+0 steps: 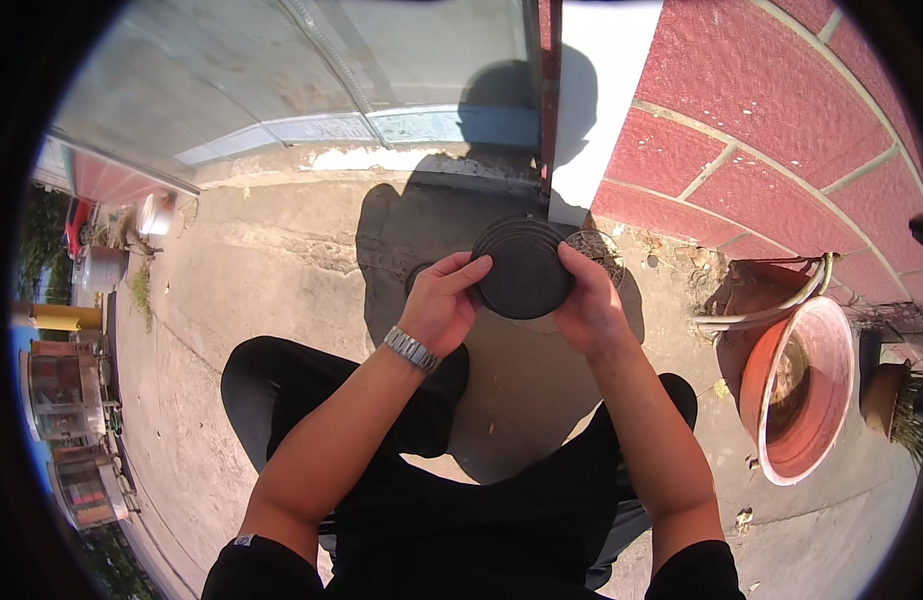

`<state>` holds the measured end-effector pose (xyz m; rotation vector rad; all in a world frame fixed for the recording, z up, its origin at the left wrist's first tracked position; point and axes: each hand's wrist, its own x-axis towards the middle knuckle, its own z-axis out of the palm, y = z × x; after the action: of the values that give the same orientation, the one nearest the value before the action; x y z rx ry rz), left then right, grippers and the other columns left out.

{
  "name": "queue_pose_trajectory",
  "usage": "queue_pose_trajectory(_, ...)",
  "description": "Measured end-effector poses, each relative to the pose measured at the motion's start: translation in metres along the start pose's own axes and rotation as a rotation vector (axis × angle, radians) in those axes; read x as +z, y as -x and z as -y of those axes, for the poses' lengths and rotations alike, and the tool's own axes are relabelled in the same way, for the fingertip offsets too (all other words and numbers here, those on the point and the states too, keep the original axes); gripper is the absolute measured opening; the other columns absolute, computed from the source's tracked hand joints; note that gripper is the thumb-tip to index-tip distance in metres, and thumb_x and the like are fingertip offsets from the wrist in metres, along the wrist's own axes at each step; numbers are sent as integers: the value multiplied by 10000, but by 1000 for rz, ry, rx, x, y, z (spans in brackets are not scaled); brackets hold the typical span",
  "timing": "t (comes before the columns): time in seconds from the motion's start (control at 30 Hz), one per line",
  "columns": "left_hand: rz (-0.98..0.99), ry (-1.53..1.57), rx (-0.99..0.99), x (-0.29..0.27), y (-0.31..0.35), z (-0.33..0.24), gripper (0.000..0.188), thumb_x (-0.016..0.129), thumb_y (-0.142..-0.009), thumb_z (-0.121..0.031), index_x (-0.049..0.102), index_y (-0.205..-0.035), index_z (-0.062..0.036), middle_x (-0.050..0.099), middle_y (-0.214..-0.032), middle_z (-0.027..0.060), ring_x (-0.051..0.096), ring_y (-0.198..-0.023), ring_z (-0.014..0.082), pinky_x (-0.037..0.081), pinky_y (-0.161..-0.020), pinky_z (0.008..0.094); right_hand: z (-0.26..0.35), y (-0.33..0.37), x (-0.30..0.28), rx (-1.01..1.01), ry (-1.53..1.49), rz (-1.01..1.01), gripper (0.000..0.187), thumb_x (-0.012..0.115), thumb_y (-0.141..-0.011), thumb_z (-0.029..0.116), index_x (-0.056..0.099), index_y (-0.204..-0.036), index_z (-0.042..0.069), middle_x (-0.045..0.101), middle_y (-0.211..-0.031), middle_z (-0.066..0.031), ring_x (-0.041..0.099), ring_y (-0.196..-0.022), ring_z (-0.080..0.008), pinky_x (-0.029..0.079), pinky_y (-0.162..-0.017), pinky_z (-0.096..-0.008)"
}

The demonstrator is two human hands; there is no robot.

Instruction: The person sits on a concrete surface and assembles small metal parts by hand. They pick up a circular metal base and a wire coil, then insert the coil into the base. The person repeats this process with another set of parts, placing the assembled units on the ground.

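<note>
Between my two hands is a black round disc-shaped thing point(525, 275), its flat face toward me. Several curved ridges show along its far edge, like stacked rims; its exact kind I cannot tell. My left hand point(445, 303), with a metal-banded watch point(412, 348) on the wrist, grips its left side, thumb on the edge. On the opposite side my right hand point(589, 302) holds it, thumb along the rim. The other fingers are partly hidden beneath. Just beyond my right hand, a round wire-like piece point(600, 252) lies on the ground, partly covered.
A large pink-orange tub point(804, 390) stands at the right, beside a curved pale hose or handle point(772, 315) and a potted plant point(887, 400). Ahead are a grey metal door point(312, 60) and a red block wall point(742, 110). My shadow falls across the concrete ground point(272, 240).
</note>
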<state>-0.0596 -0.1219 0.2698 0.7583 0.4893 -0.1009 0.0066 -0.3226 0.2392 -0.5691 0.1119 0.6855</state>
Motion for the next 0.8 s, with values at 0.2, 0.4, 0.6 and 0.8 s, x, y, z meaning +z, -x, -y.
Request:
queue_pose_trajectory(0.2,54,23,-22,3,2,2,146,692,-987,-30,703,-1123,20,738,-1127,100,703,-1053,192,556,-973,337,-1,-2,-8,-26,33,-9,294,623,-1015,142,677,-1211,-69,739,-1192,-155,706,-1105,-230,545,-1016,-353)
queue_pose_trajectory(0.4,95,64,-74,-3,-1,4,177,661,-1005,-56,678,-1166,14,728,-1167,102,690,-1100,198,535,-1013,350,-4,-1,-6,81,-108,-4,306,609,-1023,157,676,-1213,-74,744,-1179,-155,719,-1074,-236,561,-990,-366)
queue_pose_trajectory(0.6,70,101,-25,5,-2,14,233,606,-1032,-109,664,-1221,14,708,-1268,119,659,-1200,229,494,-1093,375,-10,4,7,-20,-47,-92,265,598,-1023,151,686,-1176,-47,747,-1156,-137,717,-1069,-223,568,-970,-363)
queue_pose_trajectory(0.8,101,190,-71,10,-1,28,267,594,-1023,-132,660,-1228,26,704,-1282,137,645,-1224,250,457,-1132,398,-12,9,2,-15,-129,-191,178,609,-1013,132,690,-1089,-7,748,-1095,-111,716,-1036,-218,566,-966,-364)
